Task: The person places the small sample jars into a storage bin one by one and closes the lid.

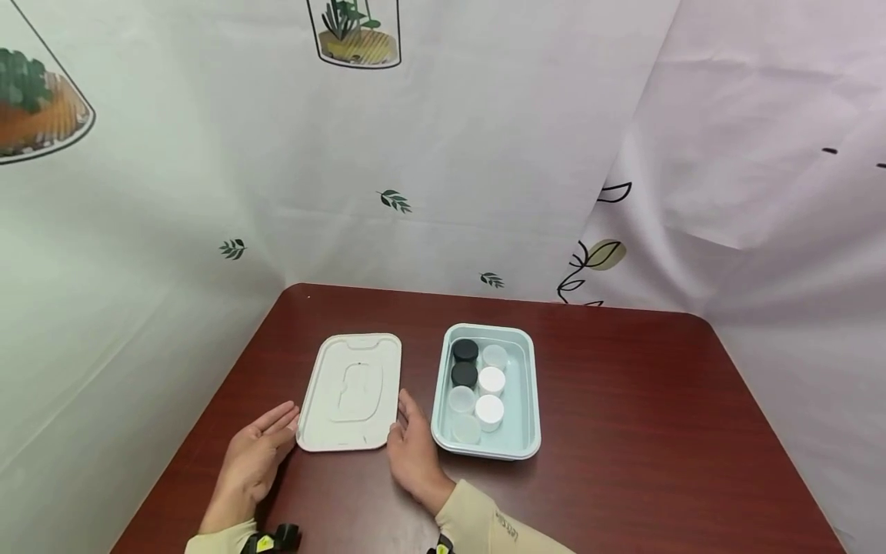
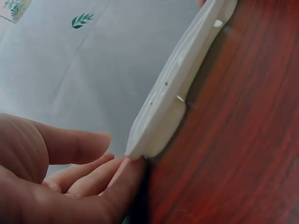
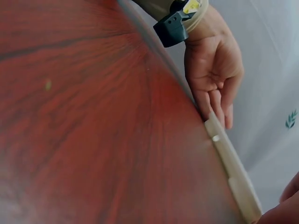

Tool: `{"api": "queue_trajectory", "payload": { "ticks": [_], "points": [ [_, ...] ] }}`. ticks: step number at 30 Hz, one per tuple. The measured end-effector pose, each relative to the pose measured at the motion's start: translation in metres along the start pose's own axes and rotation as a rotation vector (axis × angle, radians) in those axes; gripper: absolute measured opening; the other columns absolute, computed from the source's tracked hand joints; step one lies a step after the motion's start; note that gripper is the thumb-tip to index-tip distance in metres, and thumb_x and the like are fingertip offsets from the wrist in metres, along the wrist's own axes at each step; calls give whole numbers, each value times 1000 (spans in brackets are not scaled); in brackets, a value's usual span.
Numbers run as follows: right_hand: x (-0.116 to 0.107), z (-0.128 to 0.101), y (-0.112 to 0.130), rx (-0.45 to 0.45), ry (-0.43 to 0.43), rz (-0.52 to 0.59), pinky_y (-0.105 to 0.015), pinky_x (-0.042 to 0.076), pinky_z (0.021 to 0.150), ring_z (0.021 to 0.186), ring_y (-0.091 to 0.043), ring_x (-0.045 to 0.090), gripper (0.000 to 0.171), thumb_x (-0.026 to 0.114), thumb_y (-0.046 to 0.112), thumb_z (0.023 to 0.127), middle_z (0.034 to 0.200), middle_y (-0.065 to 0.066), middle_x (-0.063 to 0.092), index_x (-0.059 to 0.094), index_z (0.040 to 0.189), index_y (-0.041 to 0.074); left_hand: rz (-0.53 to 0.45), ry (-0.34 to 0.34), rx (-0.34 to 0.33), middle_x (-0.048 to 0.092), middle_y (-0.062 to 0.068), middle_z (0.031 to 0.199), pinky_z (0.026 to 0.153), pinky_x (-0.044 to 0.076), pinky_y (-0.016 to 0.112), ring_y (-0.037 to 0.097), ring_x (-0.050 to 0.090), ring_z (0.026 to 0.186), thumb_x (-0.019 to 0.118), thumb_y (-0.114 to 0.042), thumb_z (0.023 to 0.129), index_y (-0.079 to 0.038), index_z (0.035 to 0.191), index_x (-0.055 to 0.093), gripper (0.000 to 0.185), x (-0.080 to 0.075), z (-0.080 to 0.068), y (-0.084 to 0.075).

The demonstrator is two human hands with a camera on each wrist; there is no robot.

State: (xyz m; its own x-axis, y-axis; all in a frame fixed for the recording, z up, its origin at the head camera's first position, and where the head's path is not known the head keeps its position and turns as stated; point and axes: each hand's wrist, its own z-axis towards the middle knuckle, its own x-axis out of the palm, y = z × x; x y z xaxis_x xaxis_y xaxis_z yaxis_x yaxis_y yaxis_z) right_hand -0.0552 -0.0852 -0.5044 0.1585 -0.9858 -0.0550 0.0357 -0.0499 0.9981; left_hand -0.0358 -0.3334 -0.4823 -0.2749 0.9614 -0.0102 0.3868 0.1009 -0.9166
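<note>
A flat white rectangular lid (image 1: 351, 392) lies on the table with a hand at each long side. My left hand (image 1: 252, 458) has its extended fingertips at the lid's left edge. In the left wrist view, the fingers (image 2: 126, 179) meet the lid's corner while the thumb stands apart from it. At the opposite edge, my right hand (image 1: 415, 454) rests its fingers along the lid's side. Only a small part of the right hand (image 3: 285, 205) shows at the corner of the right wrist view.
Just right of my right hand stands a pale blue tray (image 1: 522, 415). It holds two columns of round pieces: black ones (image 1: 464, 375), white ones (image 1: 489, 412) and translucent ones (image 1: 461, 398). A patterned cloth (image 1: 443, 154) hangs behind the dark red table (image 1: 623, 431).
</note>
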Motion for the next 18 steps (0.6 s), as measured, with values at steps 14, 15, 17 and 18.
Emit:
{"api": "queue_trajectory", "payload": {
  "ticks": [14, 15, 17, 18],
  "points": [
    [1, 4, -10, 58, -56, 110, -29, 55, 100, 120, -35, 67, 55, 58, -4, 96, 130, -26, 63, 48, 150, -12, -30, 17, 5, 72, -17, 115, 92, 54, 15, -9, 67, 108, 64, 3, 101, 7, 161, 34, 67, -4, 1, 0],
    [2, 3, -10, 54, -56, 108, -30, 55, 100, 120, -34, 67, 55, 59, -5, 96, 130, -26, 63, 49, 150, -12, -32, 18, 3, 72, -17, 115, 92, 54, 15, -9, 66, 108, 64, 2, 101, 7, 161, 34, 67, -4, 0, 0],
    [3, 2, -9, 46, -59, 90, -30, 56, 100, 119, -33, 67, 55, 59, -5, 95, 130, -25, 64, 50, 149, -11, -42, 25, 3, 72, -18, 114, 93, 54, 15, -9, 66, 108, 65, 2, 101, 5, 161, 35, 67, -7, -1, 0],
    [3, 1, -9, 35, -61, 78, -30, 56, 100, 119, -33, 67, 54, 59, -6, 95, 131, -24, 63, 52, 148, -10, -51, 32, 6, 73, -19, 113, 93, 54, 15, -9, 66, 108, 66, 2, 100, 2, 160, 39, 66, -9, -3, -1]
  ]
}}
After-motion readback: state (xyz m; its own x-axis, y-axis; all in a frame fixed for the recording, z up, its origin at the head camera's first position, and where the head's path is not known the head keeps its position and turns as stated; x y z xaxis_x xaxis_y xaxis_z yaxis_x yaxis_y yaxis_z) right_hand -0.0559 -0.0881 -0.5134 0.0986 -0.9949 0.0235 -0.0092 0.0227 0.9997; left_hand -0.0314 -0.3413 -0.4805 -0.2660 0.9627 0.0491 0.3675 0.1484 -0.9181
